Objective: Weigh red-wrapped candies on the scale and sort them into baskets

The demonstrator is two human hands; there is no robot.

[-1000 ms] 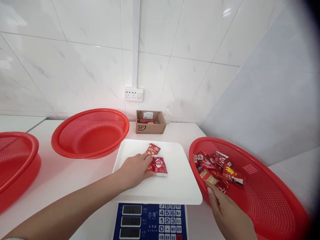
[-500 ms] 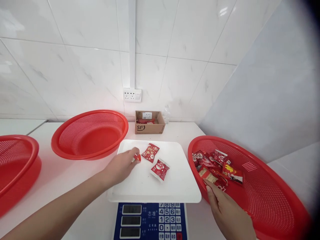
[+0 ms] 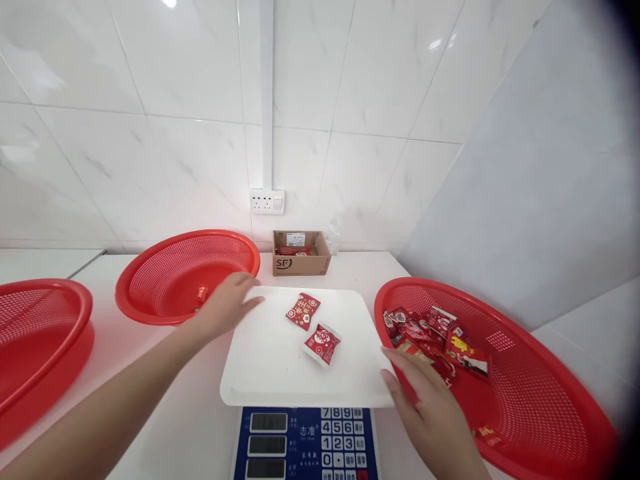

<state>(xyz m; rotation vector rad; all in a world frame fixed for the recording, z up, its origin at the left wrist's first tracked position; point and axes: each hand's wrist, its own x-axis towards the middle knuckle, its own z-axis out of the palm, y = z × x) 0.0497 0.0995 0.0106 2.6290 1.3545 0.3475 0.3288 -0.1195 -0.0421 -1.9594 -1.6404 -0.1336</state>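
My left hand (image 3: 225, 305) is between the back-left red basket (image 3: 173, 243) and the scale's white tray (image 3: 270, 380), fingers apart and nothing in them. A small red packet (image 3: 201, 293) lies inside that basket. Two red snack packets rest on the tray: one with yellow lettering (image 3: 303, 311) toward the back, one with white print (image 3: 323, 344) nearer the middle. My right hand (image 3: 425, 400) reaches to the tray's right edge, thumb and fingers spread, in front of the right red basket (image 3: 540, 373). Several mixed packets (image 3: 420, 328) lie in that basket, partly hidden by this hand.
Below the tray is the scale's blue panel (image 3: 310, 437) with displays and keys. A cardboard box (image 3: 301, 267) with red packets stands at the back by the tiled wall. Another red basket (image 3: 75, 303) is at the far left. A socket (image 3: 267, 201) is on the wall.
My left hand has moved left and back off the tray, letting go of the small red packet, now in the back-left basket. My right hand has moved left to the tray's edge.
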